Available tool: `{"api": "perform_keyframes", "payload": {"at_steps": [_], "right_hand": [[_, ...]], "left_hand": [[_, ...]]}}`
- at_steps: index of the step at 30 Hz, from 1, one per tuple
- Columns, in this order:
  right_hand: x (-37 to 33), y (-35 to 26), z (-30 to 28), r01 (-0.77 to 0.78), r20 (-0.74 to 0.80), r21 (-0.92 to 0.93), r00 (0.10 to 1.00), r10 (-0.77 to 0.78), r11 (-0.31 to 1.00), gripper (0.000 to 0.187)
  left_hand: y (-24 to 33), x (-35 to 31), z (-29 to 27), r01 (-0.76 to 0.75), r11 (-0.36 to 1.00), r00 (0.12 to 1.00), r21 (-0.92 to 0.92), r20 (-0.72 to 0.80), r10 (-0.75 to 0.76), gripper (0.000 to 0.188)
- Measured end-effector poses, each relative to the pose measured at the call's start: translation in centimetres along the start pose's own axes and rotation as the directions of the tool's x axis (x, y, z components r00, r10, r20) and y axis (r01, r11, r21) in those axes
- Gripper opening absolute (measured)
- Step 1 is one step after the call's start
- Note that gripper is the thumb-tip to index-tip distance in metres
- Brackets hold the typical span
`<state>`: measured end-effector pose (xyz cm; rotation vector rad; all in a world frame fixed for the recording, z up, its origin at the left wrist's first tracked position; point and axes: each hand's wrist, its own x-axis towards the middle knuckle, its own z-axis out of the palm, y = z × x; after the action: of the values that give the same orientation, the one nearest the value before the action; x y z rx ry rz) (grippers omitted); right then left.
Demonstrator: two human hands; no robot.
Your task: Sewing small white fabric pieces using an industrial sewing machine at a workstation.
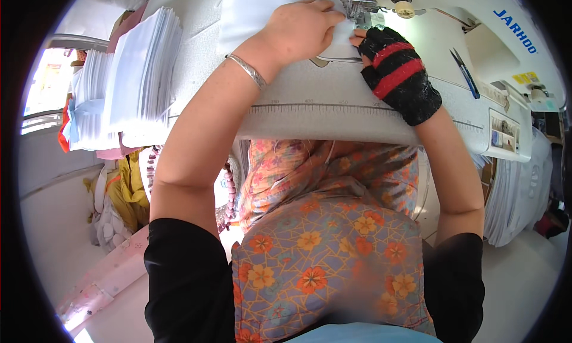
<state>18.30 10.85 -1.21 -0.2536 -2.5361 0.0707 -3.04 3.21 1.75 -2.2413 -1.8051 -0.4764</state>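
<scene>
A white cloth (pixel 244 18) lies on the bed of a sewing machine (pixel 441 39), its right part under the presser foot (pixel 360 11). My left hand (pixel 302 30) rests on the cloth, fingers stretched toward the needle area, a silver bangle on its wrist. Close to the presser foot is my right hand (pixel 396 69), in a black fingerless glove with red stripes. Its bare fingertips are closed at the cloth's right edge; the glove hides part of the grip.
Stacks of folded white cloth (pixel 143 69) stand on the table's left. Thread snips (pixel 466 74) lie to the right of my right hand. A ruler scale (pixel 310 109) runs along the table's front edge. A small parts tray (pixel 504 133) sits at the right corner, above bundled white cloth (pixel 512 194).
</scene>
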Motion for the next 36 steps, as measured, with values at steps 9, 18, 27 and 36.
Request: {"api": "perform_keyframes", "payload": {"at_steps": [9,18,27,36], "right_hand": [[0.2,-0.4,-0.7,-0.057,0.016,0.048,0.998,0.056,0.997,0.026],[-0.7,-0.7,-1.1,-0.011,0.064,-0.044,0.998,0.014,0.999,0.03],[0.2,-0.4,-0.4,-0.01,0.046,-0.093,0.999,0.014,0.996,0.035],[0.4,-1.1,-0.9,-0.049,0.113,-0.064,0.992,0.056,0.997,0.034]], "left_hand": [[-0.2,-2.9,-1.3,-0.243,0.97,0.968,-0.019,0.053,0.244,0.04],[6.2,-5.5,0.1,0.075,0.997,0.997,0.001,0.031,-0.075,0.059],[4.9,-4.8,-0.3,0.018,1.0,0.999,-0.011,-0.037,-0.018,0.048],[3.5,-4.1,0.3,-0.042,0.996,0.993,-0.082,-0.117,0.032,0.032]]}}
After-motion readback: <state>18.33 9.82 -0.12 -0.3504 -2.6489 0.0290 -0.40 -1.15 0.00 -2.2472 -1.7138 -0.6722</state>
